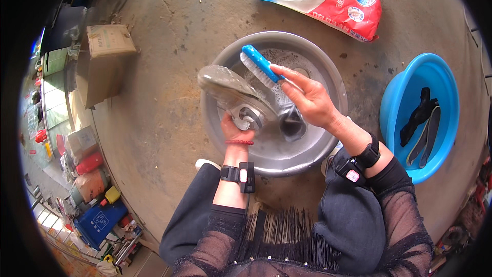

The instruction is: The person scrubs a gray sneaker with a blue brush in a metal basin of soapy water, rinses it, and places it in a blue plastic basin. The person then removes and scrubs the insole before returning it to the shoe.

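Note:
My left hand [233, 129] is closed around a wet shoe [231, 83], tilted over the grey basin [335, 97] with its sole toward the far side. The shoe is smeared by motion. In my right hand [313, 101] is a blue scrub brush [260, 65], pinched by its handle end, its white bristles facing the shoe's sole but apart from it as far as I can see. Foamy water [302, 61] fills part of the basin. A dark, shiny thing [293, 124], perhaps another shoe, lies in the water below my right hand, partly hidden.
At the right stands a blue tub [445, 79] holding dark insoles [429, 136] and a black piece [417, 115]. A red, white and blue detergent bag [328, 0] lies beyond the basin. Cardboard boxes [105, 66] and mixed clutter line the left side.

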Tool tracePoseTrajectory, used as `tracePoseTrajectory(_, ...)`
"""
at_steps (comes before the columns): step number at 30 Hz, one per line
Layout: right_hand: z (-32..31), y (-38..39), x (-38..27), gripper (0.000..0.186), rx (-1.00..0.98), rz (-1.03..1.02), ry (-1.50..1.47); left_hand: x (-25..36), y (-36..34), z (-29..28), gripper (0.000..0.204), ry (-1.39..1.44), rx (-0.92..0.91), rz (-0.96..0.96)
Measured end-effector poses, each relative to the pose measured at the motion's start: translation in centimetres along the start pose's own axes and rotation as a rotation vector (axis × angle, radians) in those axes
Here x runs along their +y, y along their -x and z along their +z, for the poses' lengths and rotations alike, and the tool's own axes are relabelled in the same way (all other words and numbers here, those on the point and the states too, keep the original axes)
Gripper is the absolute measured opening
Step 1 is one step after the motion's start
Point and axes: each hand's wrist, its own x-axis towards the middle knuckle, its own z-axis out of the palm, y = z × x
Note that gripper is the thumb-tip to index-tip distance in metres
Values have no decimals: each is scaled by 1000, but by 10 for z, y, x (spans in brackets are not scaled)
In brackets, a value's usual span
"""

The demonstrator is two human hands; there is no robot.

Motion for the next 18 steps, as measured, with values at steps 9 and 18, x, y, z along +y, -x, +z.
tracePoseTrajectory(9, 2, -1, -13, 38, 33, -8, -194, 1, 3, 41, 63, -6, -129, 121)
tracePoseTrajectory(18, -1, 1, -27, 36, 41, 77, -312, 12, 2, 57, 74, -38, -412, 60)
